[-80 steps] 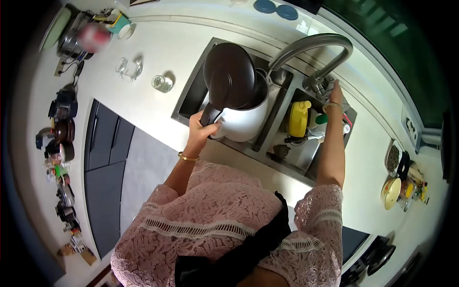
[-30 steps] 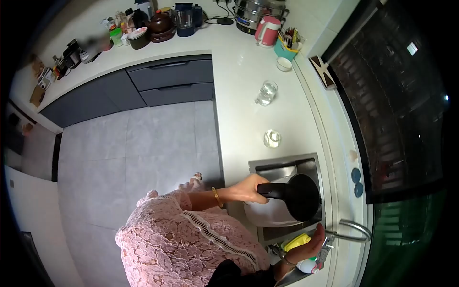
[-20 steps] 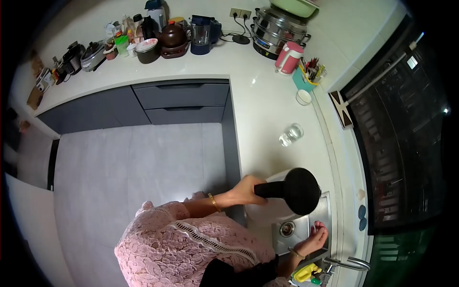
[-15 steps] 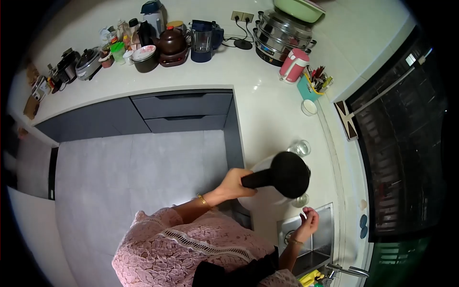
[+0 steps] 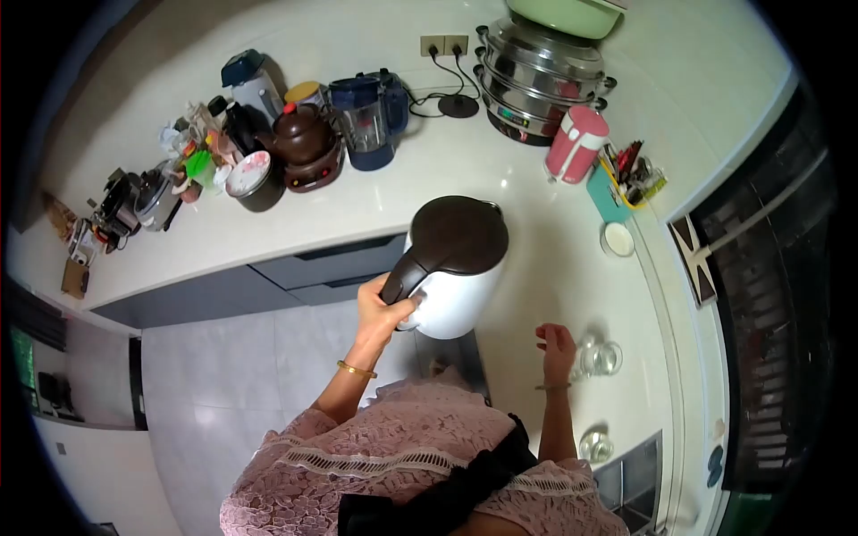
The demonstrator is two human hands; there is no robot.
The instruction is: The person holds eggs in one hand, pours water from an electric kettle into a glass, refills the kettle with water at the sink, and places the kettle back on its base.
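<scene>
My left hand (image 5: 382,308) is wrapped round the dark handle of a white electric kettle (image 5: 460,299) with a dark brown lid. The kettle is held in the air near the counter's inner corner, its spout side away from me. My right hand (image 5: 556,350) hovers over the counter on the right, its fingers loosely curled in and nothing seen in them. Close beside it stands a clear drinking glass (image 5: 603,359), with what looks like another glass behind it. A further glass (image 5: 596,445) stands nearer me by the sink.
A round black kettle base (image 5: 458,105) lies at the back, its cord plugged into the wall. A steel steamer (image 5: 541,85), pink jug (image 5: 576,145), utensil holder (image 5: 612,192) and small white bowl (image 5: 617,238) line the right. Blender (image 5: 365,125) and brown teapot (image 5: 302,134) stand left; sink (image 5: 630,473) near right.
The kettle in my left hand has moved away from the glasses, left and toward the back counter. My right hand has moved from over the sink to beside the glasses. The view has turned.
</scene>
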